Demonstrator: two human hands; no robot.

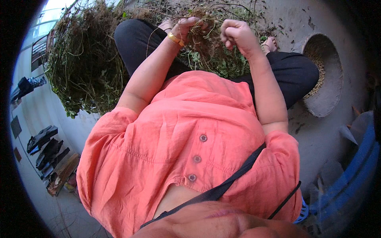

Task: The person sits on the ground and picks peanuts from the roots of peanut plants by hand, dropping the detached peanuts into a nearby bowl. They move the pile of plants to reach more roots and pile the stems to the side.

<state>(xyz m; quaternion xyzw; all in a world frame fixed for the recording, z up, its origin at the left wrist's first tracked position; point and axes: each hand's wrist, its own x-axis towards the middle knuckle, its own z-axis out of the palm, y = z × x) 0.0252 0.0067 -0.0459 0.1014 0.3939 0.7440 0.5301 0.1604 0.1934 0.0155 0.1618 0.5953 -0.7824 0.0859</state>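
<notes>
My left hand point(188, 28), with a gold-coloured bangle at its wrist, grips a bunch of uprooted plants point(205, 38) by their thin stems and stringy brown roots. The bunch hangs between my bent legs, over more green leaves and stems. Just right of the roots is my right hand point(238, 37), its fingers curled inward. Whether something small is pinched in those fingers is hidden.
A big heap of similar plants point(86, 59) rises beside my left knee. By my right knee rests a grey scoop-shaped basket point(330, 92) with many small tan pods point(318, 74). Soil and leaf scraps litter the floor ahead. Wood pieces point(52, 148) lie far left; a blue object point(348, 181) stands right.
</notes>
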